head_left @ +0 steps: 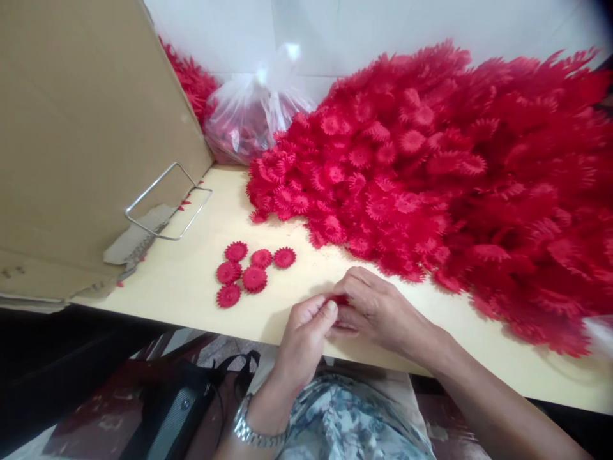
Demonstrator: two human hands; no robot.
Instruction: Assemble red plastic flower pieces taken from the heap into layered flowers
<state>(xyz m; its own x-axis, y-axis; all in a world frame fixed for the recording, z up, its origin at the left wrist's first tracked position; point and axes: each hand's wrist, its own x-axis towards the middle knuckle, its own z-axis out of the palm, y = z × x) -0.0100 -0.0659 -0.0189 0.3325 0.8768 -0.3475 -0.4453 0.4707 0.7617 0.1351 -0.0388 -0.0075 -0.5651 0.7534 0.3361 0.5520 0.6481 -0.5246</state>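
One mostly hidden red piece (pixel 340 299), long axis unclear, sits pinched btwn L hand (pixel 304 338) & R hand (pixel 378 310); six red discs (pixel 254 279) lie left of & beyond L hand, the nearer one; red pile (pixel 383 172) beyond R hand.

1. Red piece (pixel 340 298): I hold it pinched, lower centre of frame; mostly hidden, pose unclear.
2. Six red toothed discs (pixel 254 279): lying flat, loosely clustered, left of centre.
3. Heap of similar discs (pixel 383 172): loose, overlapping, upper right.
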